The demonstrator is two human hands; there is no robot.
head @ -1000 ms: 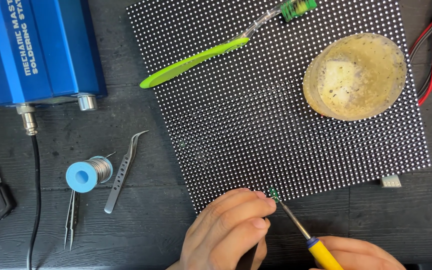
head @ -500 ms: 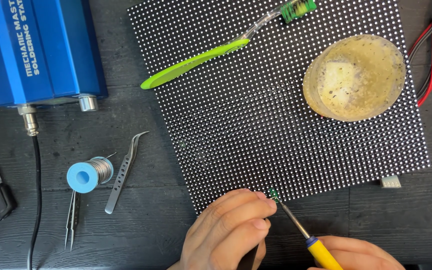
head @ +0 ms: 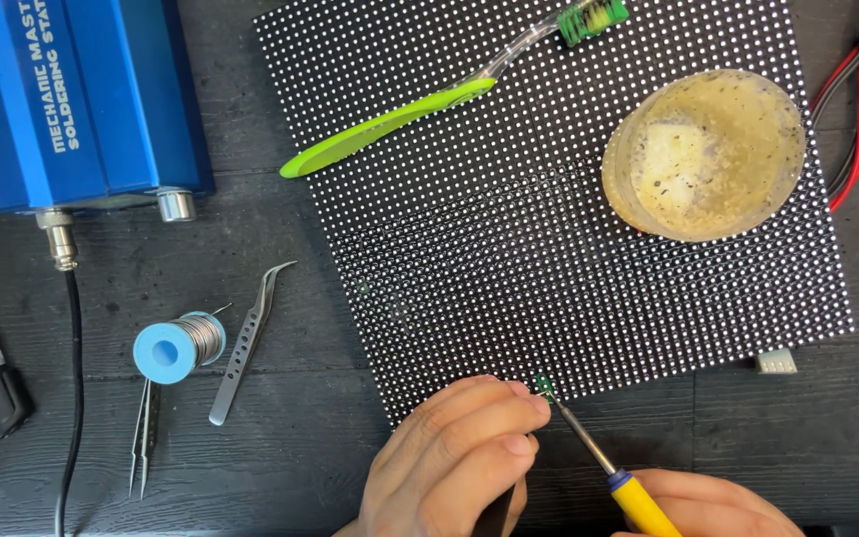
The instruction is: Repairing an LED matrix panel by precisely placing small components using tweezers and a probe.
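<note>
- Dark wooden counter (head: pixel 251 467) is carrying a dotted LED panel (head: pixel 549 229).
- Left hand (head: pixel 449 462), grip pressed together, is touching the panel's near edge.
- Right hand (head: pixel 718 507) is pinching a yellow-handled soldering iron (head: pixel 599 457), tip there.

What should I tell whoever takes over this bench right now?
Left hand: fingertips at the near edge of the dotted panel, beside a tiny green part.
Right hand: holds the yellow-handled iron, tip at that part.
Brush and paste tub lie on the panel; solder spool and tweezers to its left.
Done: cannot tell.
Left: this joint looks in progress.
</note>
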